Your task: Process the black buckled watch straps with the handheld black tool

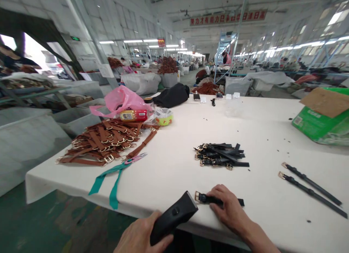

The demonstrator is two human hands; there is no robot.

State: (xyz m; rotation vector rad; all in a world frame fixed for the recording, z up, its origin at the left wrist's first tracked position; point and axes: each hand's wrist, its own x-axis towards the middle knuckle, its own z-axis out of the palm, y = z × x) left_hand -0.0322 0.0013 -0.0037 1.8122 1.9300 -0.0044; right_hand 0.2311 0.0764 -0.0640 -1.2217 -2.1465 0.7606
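Note:
My left hand [144, 229] grips a black electric hair clipper [174, 215] at the table's front edge, its metal head pointing up and right. My right hand [225, 205] is closed on a short black strap [203, 197] with a gold buckle, held against the tabletop. The strap's buckle lies just right of the clipper's head, with a small gap between them. Part of the strap is hidden under my fingers, and its tail shows beyond them. Farther back lies a pile of black straps [220, 155] with gold buckles. Two more black straps [311, 185] lie at the right.
On the left are a heap of brown straps [100, 140], pink-handled scissors [135, 158] with a teal ribbon [117, 184], a pink bag [122, 98] and a black cloth [173, 95]. A green box [321, 118] stands at the right. Small black scraps dot the white table [169, 165].

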